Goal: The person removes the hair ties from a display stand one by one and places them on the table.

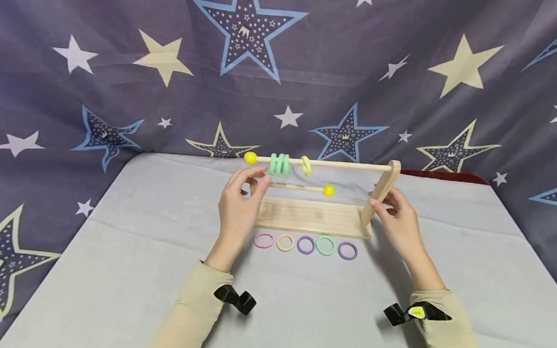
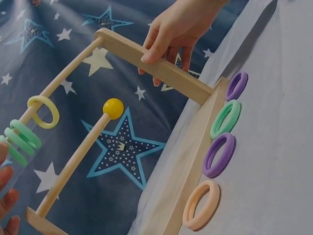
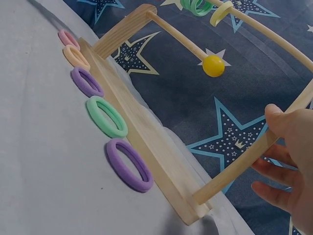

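A wooden two-rod stand [image 1: 314, 216] sits on the table, each rod tipped with a yellow ball. Three green hair ties [image 1: 279, 164] and a yellow hair tie [image 1: 306, 166] hang on the upper rod [image 1: 351, 165]. My left hand [image 1: 239, 203] is beside the green ones, thumb and index fingertips right at the leftmost and the other fingers loosely spread; its palm hides the stand's short left post in the head view. With thumb in front and fingers behind, my right hand [image 1: 400, 221] grips the tall right post [image 3: 244, 166].
Several loose hair ties lie in a row along the base's near edge: pink [image 1: 264, 240], orange [image 1: 285, 243], purple [image 1: 305, 245], green [image 1: 325, 245] and another purple [image 1: 347, 251]. A grey cloth [image 1: 298, 313] covers the table; a star-patterned curtain [image 1: 283, 94] hangs behind.
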A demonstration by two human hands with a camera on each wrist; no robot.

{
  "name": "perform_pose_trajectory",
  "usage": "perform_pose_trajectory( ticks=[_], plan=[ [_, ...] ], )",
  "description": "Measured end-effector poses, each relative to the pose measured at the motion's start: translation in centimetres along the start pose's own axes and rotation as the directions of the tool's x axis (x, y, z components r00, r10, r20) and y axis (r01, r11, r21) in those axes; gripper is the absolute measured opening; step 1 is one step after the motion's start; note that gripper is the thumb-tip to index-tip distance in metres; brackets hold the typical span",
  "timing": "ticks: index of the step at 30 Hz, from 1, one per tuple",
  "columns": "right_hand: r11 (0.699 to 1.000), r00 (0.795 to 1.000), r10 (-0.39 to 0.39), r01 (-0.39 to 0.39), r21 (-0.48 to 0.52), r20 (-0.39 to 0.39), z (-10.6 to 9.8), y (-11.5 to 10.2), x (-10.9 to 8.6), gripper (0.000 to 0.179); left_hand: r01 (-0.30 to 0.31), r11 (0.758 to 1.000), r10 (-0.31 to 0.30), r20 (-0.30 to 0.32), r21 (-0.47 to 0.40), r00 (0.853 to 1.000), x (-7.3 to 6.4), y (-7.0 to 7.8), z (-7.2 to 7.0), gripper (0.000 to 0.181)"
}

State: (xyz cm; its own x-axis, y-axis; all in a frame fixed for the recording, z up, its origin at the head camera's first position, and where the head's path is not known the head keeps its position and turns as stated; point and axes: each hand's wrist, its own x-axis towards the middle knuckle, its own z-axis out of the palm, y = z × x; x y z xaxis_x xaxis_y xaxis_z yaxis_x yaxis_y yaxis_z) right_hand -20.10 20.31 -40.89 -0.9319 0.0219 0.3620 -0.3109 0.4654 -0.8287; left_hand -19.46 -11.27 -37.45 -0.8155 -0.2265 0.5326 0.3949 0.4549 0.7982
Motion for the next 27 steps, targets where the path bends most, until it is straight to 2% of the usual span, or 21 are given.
perform_pose_trajectory(
  ticks=[6, 11, 15, 27],
  plan=[
    [1.0, 1.0, 0.0, 0.0, -0.019, 0.005, 0.04, 0.17, 0.08, 0.035, -0.007, 1.0, 0.007, -0.011, 0.028, 1.0, 0.2, 0.21, 0.16, 0.024],
    [1.0, 1.0, -0.013, 0.014, -0.026, 0.004, -0.02, 0.06, 0.07, 0.034, -0.002, 0.999, 0.002, 0.005, 0.043, 1.0, 0.37, 0.45, 0.32, 0.025],
    [1.0, 1.0, -0.01, 0.01, -0.015, 0.002, -0.12, 0.0, 0.11, 0.035, -0.004, 0.998, 0.003, 0.02, 0.06, 1.0, 0.53, 0.77, 0.42, 0.023],
    [0.999, 1.0, 0.007, -0.007, -0.039, 0.002, 0.01, 0.3, 0.35, 0.035, -0.021, 0.994, 0.02, 0.015, 0.111, 1.0, 0.9, 0.74, 0.49, 0.014]
  ],
)
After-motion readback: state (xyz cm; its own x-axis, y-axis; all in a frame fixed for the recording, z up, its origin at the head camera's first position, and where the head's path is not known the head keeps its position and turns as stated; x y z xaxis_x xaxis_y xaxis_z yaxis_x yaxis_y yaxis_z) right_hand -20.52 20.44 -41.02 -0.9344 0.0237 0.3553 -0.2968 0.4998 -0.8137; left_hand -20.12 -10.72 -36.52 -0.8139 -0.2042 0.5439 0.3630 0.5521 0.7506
